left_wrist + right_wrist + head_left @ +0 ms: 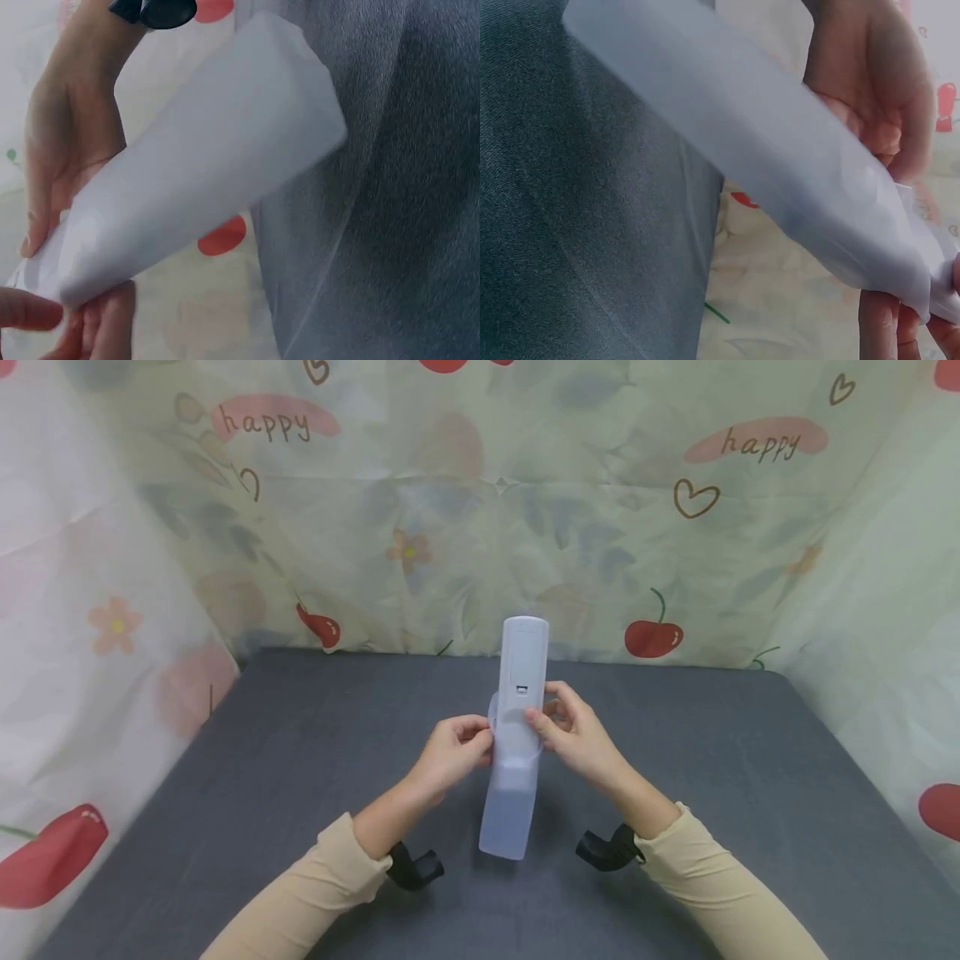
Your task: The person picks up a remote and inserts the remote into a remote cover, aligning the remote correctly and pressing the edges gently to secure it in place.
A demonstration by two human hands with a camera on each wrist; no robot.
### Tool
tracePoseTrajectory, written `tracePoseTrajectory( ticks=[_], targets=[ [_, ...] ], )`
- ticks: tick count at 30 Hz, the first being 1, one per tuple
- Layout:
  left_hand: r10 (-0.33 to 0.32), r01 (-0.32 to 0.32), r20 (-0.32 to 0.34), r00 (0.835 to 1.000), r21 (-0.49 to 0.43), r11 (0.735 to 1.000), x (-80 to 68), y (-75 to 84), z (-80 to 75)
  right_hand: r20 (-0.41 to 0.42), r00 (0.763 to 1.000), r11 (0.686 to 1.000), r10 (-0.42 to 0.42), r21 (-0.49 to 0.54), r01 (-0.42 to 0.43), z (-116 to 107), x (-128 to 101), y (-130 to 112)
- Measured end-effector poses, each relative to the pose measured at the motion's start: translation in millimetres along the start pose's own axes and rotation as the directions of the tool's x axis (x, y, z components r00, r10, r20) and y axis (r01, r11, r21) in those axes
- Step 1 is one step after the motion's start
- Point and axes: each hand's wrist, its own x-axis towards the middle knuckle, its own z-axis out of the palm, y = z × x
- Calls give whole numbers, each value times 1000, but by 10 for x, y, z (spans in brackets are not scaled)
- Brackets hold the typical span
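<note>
Landmark: the long white plastic remote control (522, 677), held upright above the middle of the dark grey table (300, 793), back side toward the camera. A translucent, frosted soft silicone sleeve (510, 802) covers its lower half and hangs below it; the sleeve's stretched mouth sits around the remote's middle.

Left hand (448, 756): left of the remote, fingers curled, pinching the sleeve's rim. Right hand (577, 735): right of the remote, fingertips pinching the opposite rim, thumb on the remote's back. Both are grasping; neither is released.

Step, as I judge it: working the sleeve along the remote. To do it well, keep both pinches level either side of the remote, spread the rim evenly, and move it in small equal pulls so it doesn't bunch or twist. Keep the remote straight.

Counts: one remote, one sleeve, two hands, two beige sleeves on the arms, two black wrist straps (415, 865), one table, and a fruit-print cloth backdrop (652, 527) behind the remote.
</note>
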Motion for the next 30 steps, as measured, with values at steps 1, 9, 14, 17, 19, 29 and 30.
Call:
tracePoseTrajectory(
  ticks=[1, 9, 14, 17, 19, 29, 30],
  targets=[
    [-12, 12, 16, 1000, 3, 1000, 1, 7, -5, -7, 1000, 1000, 8, -1, -8, -1, -2, 4],
    [44, -52, 128, 991, 53, 997, -8, 6, -36, -2, 999, 999, 34, 28, -34, -72, -25, 18],
    [85, -88, 104, 991, 32, 996, -14, -20, -46, -10, 1000, 999, -13, 53, 13, -98, -27, 25],
    [103, -108, 112, 988, 38, 993, -16, -21, -42, -76, 996, 997, -48, 49, 51, -84, -21, 31],
    [110, -116, 117, 987, 47, 992, -18, -11, -38, -130, 989, 995, -77, 53, 84, -67, -21, 30],
    [131, -133, 45, 990, 44, 990, -15, -11, -42, -156, 988, 1000, -15, -1, 15, -3, -76, 31],
    [129, -131, 35, 991, 41, 991, -19, -11, -45, -140, 990, 1000, -1, -16, -1, -5, -83, 36]
  ],
)
